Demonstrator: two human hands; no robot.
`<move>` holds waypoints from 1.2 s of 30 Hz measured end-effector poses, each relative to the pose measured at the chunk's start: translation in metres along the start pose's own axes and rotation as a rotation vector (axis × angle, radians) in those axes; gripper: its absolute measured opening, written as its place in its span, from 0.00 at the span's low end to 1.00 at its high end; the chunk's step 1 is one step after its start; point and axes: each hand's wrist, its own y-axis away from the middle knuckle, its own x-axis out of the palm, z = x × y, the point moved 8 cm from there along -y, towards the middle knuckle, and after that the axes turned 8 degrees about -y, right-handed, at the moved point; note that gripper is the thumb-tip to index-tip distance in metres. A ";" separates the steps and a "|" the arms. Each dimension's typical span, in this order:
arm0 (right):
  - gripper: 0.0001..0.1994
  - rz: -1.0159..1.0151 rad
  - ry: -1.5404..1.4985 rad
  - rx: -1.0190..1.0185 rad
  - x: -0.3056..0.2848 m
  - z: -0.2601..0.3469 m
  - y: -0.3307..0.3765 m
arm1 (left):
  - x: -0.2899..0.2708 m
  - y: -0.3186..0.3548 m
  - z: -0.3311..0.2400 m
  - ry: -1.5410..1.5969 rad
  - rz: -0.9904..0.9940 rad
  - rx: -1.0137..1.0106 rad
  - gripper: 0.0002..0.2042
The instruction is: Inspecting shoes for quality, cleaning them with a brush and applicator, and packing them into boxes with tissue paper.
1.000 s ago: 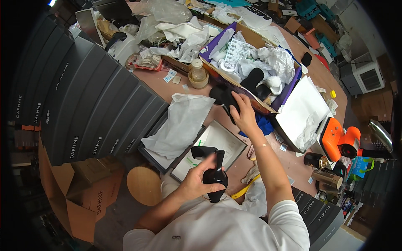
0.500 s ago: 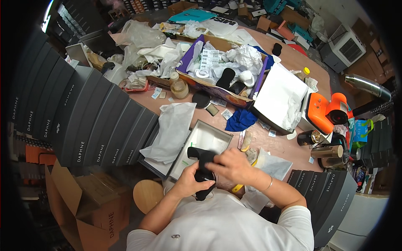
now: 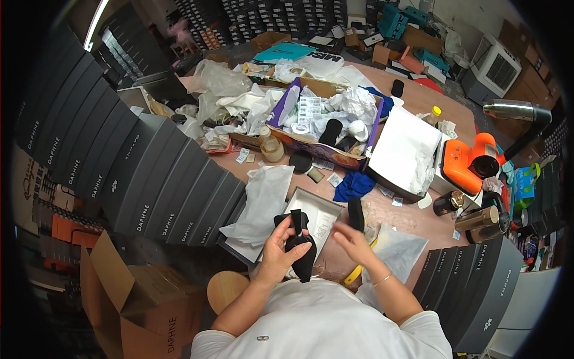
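My left hand [image 3: 279, 251] is closed around a black shoe [image 3: 303, 256] with a strap standing up between the fingers. The shoe is tilted, toe toward my body, above the near edge of an open grey shoebox [image 3: 326, 206] with a white inside. To its right, my right hand [image 3: 354, 244] is apart from the shoe, its thumb and fingers spread. Just beyond those fingers is a black oblong piece [image 3: 356, 214]; whether they touch it cannot be made out. White tissue paper [image 3: 260, 200] lies over the box's left side.
Stacked grey shoeboxes [image 3: 158, 179] rise at left, others [image 3: 463, 287] at right. A purple-edged carton [image 3: 287, 102] of crumpled paper stands ahead, near a white-lined box [image 3: 402, 149]. Blue cloth [image 3: 354, 186], an orange device [image 3: 460, 164] and an open brown carton [image 3: 140, 299] surround me.
My right hand has moved off the shoe, to the right. A black oblong piece now shows beyond its fingers. My left hand keeps the shoe, now turned more upright. The whole view has shifted.
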 end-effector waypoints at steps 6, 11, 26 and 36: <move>0.31 0.268 -1.086 0.188 0.083 0.023 0.037 | 0.020 0.016 0.018 -0.079 -0.046 0.153 0.37; 0.17 0.145 -0.541 0.036 0.057 0.070 0.037 | -0.015 0.030 0.031 0.065 0.008 0.117 0.30; 0.13 0.438 0.617 -0.425 0.081 0.112 0.046 | -0.038 0.013 0.015 -0.110 -0.057 0.071 0.30; 0.29 -0.022 0.663 -0.768 0.057 0.196 0.059 | -0.019 0.003 0.141 0.830 -0.164 -0.528 0.16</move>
